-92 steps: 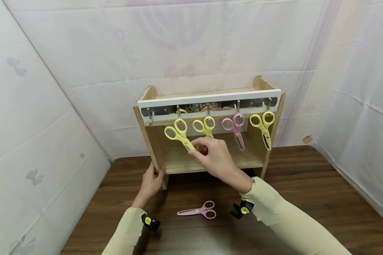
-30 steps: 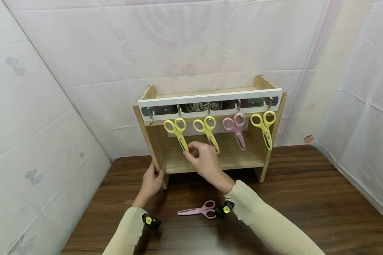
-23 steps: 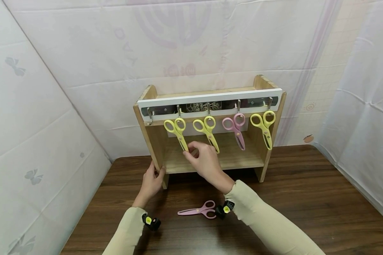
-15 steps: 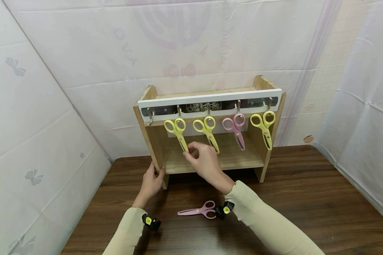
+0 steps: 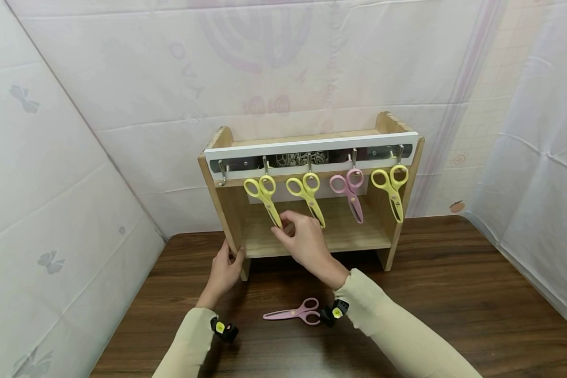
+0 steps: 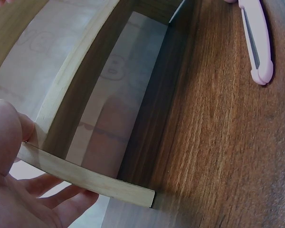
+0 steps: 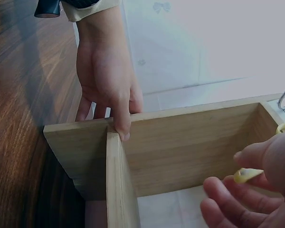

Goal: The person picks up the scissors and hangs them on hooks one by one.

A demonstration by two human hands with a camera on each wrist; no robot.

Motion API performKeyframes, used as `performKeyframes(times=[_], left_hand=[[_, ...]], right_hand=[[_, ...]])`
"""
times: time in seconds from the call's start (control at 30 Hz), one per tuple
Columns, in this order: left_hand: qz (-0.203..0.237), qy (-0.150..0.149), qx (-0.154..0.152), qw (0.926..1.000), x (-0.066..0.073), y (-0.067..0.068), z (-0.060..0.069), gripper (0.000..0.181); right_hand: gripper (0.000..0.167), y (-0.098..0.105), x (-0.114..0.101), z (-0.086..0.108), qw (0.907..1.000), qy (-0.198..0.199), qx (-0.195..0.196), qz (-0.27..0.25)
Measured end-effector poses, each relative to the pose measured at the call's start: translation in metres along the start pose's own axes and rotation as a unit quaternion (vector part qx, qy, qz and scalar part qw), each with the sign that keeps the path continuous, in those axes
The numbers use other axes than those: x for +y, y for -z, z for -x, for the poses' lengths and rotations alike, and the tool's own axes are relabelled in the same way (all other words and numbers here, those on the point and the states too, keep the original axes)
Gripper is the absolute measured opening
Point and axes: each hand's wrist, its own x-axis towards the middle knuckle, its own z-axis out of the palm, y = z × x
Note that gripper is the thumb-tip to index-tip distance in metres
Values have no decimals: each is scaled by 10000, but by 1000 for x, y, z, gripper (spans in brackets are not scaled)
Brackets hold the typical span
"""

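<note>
A small wooden shelf (image 5: 375, 240) carries a white hook rail (image 5: 312, 140) along its upper front. Yellow scissors (image 5: 263, 193) hang by a handle loop from the second hook from the left. My right hand (image 5: 308, 245) has its thumb and fingers curled at their blade tip, which shows between them in the right wrist view. My left hand (image 5: 223, 270) grips the lower left side panel (image 6: 92, 179), its thumb inside by the shelf board and its fingers outside. Pink scissors (image 5: 288, 313) lie on the table in front of the shelf, points to the left.
To the right hang another yellow pair (image 5: 307, 194), pink scissors (image 5: 349, 193) and a last yellow pair (image 5: 391, 189). The leftmost metal hook (image 5: 222, 172) juts from the rail. A brown wooden table (image 5: 453, 294) bears the shelf; printed white sheets (image 5: 170, 105) stand around it.
Compared with about three seconds ago, my right hand is lower and slightly left. The second-hook scissors hang more steeply, and the neighbouring yellow blades show. My left hand stays in place.
</note>
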Motion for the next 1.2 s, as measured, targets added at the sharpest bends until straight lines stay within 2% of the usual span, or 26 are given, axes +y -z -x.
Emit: performKeyframes(times=[0.13,0.27,0.4,0.7,0.87,1.07,1.2], left_hand=[[23,-8,8,10000,0,0,0,50],[48,-12,15,10000,0,0,0,50],[75,-12,34,10000,-1,-1,0,50],[26,-38,40,10000,-2,-1,-1,50],[57,-29,25,10000,-3,-1,-1,50],[69,-26,45,10000,-2,-1,-2,50],[36,-17,61,10000,-2,-1,-2,49]], right_hand=[[22,4,2,7,9993,-168,-278,174],[38,6,7,17,9968,-393,-613,314],[49,5,15,30,9936,-427,-909,520],[38,-5,27,56,9759,-563,-1806,1087],[28,-13,27,69,9639,-446,-2194,1439],[21,-20,25,82,9447,-255,-2662,1899],[16,-22,25,88,9346,-298,-3001,1887]])
